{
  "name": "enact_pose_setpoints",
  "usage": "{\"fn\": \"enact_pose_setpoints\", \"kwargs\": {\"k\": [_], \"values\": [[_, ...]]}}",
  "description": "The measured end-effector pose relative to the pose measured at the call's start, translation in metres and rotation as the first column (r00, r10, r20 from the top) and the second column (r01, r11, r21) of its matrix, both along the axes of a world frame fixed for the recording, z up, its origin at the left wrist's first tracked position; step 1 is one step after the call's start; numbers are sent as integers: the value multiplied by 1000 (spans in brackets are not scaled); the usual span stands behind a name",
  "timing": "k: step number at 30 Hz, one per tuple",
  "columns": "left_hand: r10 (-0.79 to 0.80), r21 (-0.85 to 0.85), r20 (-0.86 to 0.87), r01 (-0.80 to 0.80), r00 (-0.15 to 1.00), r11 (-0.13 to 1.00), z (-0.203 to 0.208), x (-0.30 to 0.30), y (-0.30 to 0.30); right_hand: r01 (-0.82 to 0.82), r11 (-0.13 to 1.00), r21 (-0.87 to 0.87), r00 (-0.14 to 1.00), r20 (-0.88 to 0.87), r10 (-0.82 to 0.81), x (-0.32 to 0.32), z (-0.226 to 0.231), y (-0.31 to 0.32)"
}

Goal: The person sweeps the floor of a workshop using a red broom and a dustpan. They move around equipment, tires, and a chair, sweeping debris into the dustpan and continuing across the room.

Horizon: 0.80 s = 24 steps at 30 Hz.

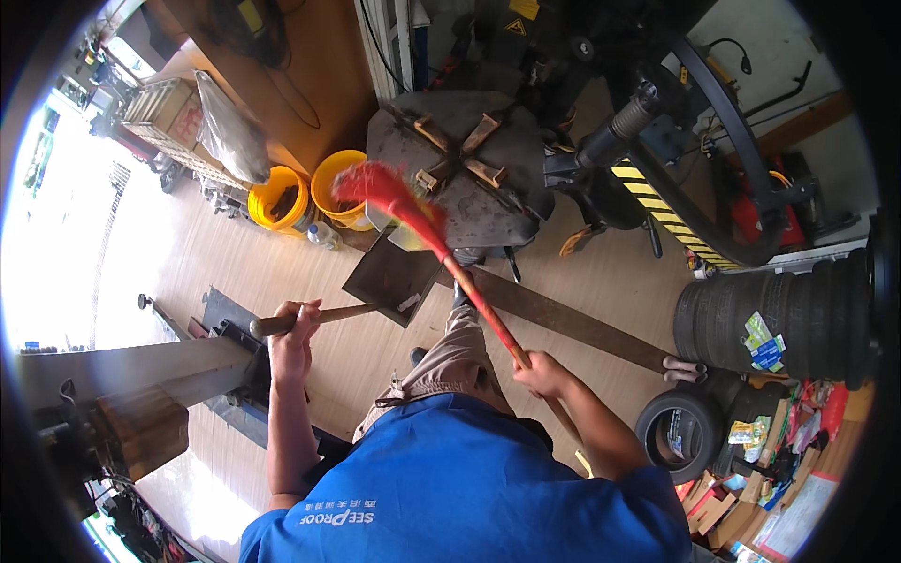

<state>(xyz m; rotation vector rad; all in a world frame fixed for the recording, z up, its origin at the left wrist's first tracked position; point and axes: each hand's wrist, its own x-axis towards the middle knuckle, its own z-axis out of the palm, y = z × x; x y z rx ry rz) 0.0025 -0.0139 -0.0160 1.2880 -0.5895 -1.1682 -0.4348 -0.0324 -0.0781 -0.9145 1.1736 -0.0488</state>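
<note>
My left hand (295,328) is closed around the wooden handle of a dustpan (389,281). The dark, box-shaped pan hangs over the floor in front of my legs and looks nearly bare inside, with a small pale patch in it. My right hand (544,373) grips the stick of a red broom (474,296), which slants up and to the left. Its red bristle head is raised, blurred, in front of the round grey turntable (460,211) of a tyre-changing machine. Several worn clamps (483,131) sit crosswise on that turntable.
Two yellow buckets (279,199) stand beyond the dustpan, beside a clear bottle (323,235). A long flat metal bar (563,319) runs across to the right. Stacked tyres (770,319) and a loose tyre (679,436) are at the right. A grey machine arm (141,371) reaches in from the left.
</note>
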Motion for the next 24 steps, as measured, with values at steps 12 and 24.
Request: {"fn": "enact_pose_setpoints", "kwargs": {"k": [12,24], "values": [[-56,-29,6,56,998,998,10,2,-13,-224,863,-452,941,-330,71,43,-62,6],[-52,-25,21,53,998,998,13,0,3,-71,865,-496,944,-314,-103,50,-46,-47]]}}
